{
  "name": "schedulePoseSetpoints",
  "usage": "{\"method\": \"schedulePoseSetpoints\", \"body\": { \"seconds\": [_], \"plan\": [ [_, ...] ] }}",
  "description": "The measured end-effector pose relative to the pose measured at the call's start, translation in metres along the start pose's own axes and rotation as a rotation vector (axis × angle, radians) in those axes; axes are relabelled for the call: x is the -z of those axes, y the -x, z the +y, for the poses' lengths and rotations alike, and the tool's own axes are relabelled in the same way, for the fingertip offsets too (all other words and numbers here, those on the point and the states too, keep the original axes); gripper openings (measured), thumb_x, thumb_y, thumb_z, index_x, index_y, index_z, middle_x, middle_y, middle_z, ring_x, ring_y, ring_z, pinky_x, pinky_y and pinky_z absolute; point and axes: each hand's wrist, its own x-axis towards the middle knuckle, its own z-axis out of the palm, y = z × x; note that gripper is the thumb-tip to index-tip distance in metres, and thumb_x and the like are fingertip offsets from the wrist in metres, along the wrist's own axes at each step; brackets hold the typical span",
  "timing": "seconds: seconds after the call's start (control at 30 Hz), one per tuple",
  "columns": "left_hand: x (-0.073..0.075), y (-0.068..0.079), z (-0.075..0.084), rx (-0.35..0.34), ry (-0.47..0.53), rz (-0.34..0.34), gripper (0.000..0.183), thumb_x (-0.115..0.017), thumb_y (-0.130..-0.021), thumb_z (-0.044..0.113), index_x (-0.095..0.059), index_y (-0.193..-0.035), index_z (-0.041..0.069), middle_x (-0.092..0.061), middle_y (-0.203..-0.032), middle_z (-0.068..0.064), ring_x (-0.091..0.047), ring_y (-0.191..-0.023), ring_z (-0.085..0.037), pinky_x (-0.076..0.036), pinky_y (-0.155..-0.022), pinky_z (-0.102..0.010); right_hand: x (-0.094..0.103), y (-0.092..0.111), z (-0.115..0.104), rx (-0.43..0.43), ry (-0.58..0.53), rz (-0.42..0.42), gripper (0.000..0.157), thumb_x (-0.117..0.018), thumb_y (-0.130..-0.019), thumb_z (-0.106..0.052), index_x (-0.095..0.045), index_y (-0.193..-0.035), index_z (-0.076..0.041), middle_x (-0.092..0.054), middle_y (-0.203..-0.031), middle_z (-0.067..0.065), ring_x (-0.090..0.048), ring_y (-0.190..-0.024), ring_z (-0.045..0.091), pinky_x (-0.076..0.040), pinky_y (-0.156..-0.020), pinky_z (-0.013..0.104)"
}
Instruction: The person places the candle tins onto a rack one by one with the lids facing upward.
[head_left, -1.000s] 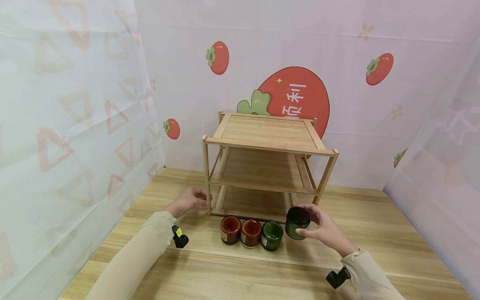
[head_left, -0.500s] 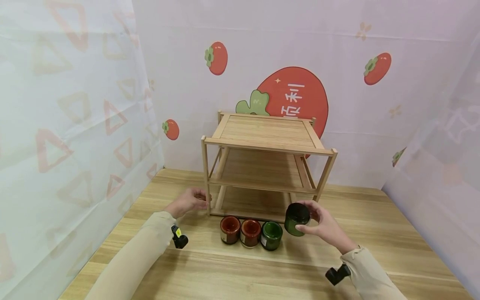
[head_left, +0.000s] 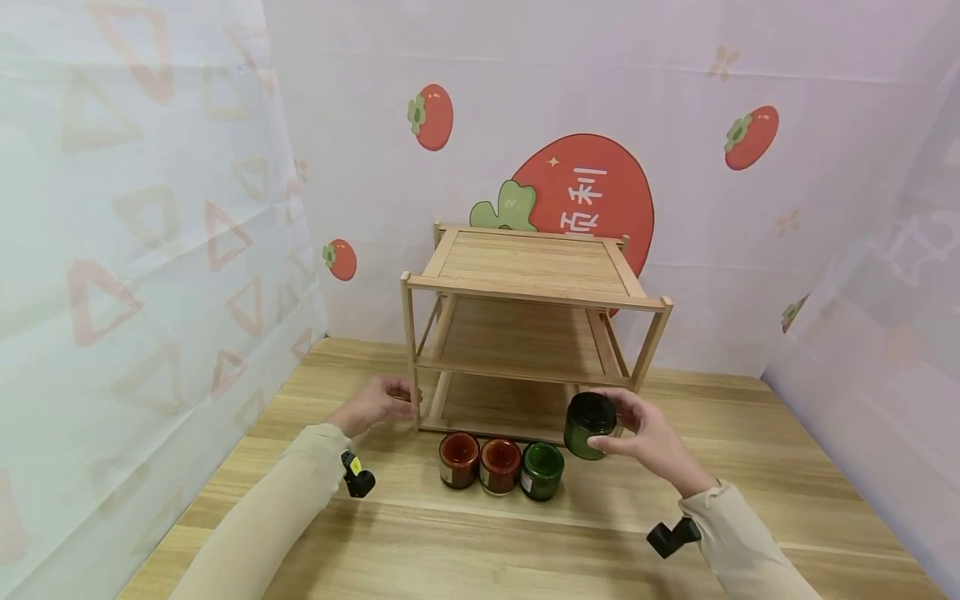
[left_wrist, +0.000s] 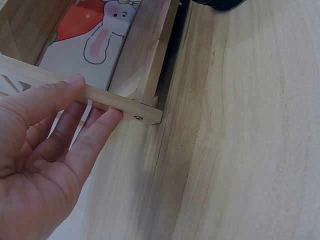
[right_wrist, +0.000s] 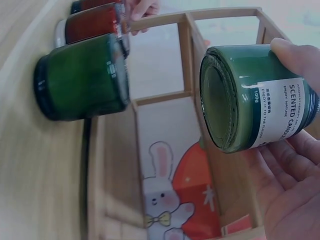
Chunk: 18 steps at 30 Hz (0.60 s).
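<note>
Label (right_wrist: 280, 112) on green jar (right_wrist: 240, 82) reads "SCENTED CANDL…", "ENJOY NATURE", "100g"; small Chinese line illegible. Large printed red fruit (head_left: 624, 196) bears white "利", sideways.

Beige sleeves (head_left: 258, 510), black wrist cameras (head_left: 361, 482)

Held green jar (head_left: 588, 437): moving higher in the head view over the past second, its top now overlapping more of the wooden rack's (head_left: 536, 262) near right corner; rising, advancing or both, cannot tell.
Right hand (head_left: 643, 435): travelling with the jar, fingers now reaching farther up across the rack's right front post.
Right sleeve (head_left: 738, 533) and black wrist device (head_left: 663, 542): following, edging slightly nearer the rack.
Space from standing green jar (head_left: 542, 477): widening toward the rack.
</note>
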Motion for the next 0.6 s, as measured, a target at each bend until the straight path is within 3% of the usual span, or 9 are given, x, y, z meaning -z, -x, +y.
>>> {"method": "schedulePoseSetpoints", "body": {
  "seconds": [0.2, 0.43, 0.6],
  "plan": [
    [0.001, 0.0, 0.0, -0.009, 0.001, -0.015, 0.033, -0.063, -0.086, -0.008, -0.053, -0.116, -0.016, -0.053, -0.121, -0.037, -0.064, -0.101, -0.03, -0.058, -0.089, -0.032, 0.003, -0.009, -0.018, 0.058, -0.025, 0.012, 0.057, -0.08, -0.076, -0.003, -0.055, -0.127, 0.003, -0.062, -0.118, 0.02, -0.062, -0.095, 0.0, -0.054, -0.08, 0.015],
    [0.001, -0.001, -0.001, -0.018, -0.012, -0.015, 0.033, -0.063, -0.086, -0.008, -0.054, -0.116, -0.016, -0.054, -0.12, -0.037, -0.065, -0.098, -0.027, -0.059, -0.087, -0.032, 0.01, -0.023, -0.043, 0.101, -0.05, 0.016, 0.058, -0.079, -0.076, -0.001, -0.055, -0.129, 0.003, -0.063, -0.115, 0.003, -0.063, -0.094, 0.002, -0.055, -0.082, 0.014],
    [0.001, 0.0, -0.001, -0.017, -0.015, -0.012, 0.034, -0.063, -0.086, -0.007, -0.053, -0.117, -0.016, -0.054, -0.12, -0.037, -0.065, -0.097, -0.026, -0.059, -0.087, -0.031, 0.015, -0.036, -0.062, 0.104, -0.037, 0.007, 0.059, -0.08, -0.076, -0.003, -0.055, -0.13, 0.001, -0.062, -0.119, 0.013, -0.063, -0.095, 0.003, -0.055, -0.084, 0.015]
  ]
}}
